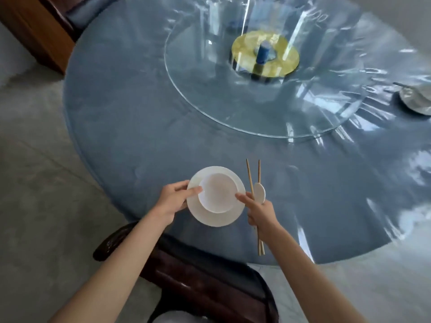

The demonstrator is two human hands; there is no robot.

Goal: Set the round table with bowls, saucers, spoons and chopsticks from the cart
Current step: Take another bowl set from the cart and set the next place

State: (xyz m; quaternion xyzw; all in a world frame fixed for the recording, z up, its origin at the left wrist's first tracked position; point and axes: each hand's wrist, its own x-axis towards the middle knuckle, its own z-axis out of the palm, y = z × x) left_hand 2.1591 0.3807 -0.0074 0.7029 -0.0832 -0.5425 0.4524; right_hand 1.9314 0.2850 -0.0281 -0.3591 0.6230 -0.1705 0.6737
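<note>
So what I'm looking at: a big round table under a blue-grey cloth with shiny clear plastic over it (pixel 130 127) fills most of the view, with a round glass turntable (pixel 210 108) sitting on a gold disc hub (pixel 265 55) toward the far middle. There's loads of bare cloth between the turntable's rim and the near edge where I'm working. A dark brown glossy wooden chair (pixel 198 276) is pushed up right under that near edge, between my arms, so it's kinda in the way. A second brown chair (pixel 35 26) sits at the far left.

The white round saucer (pixel 215 217) lies close to the table's near edge with a white bowl (pixel 218 192) resting in it. My left hand (pixel 173 201) curls round the left side of the pair, thumb on the bowl's rim. My right hand (pixel 260 212) is clamped on a pair of wooden chopsticks (pixel 250 180) and a white ceramic spoon (pixel 259 192), forefinger stretched out touching the bowl's right rim. Another white place setting (pixel 417 101) sits far off at the right edge, too blurry to read.
</note>
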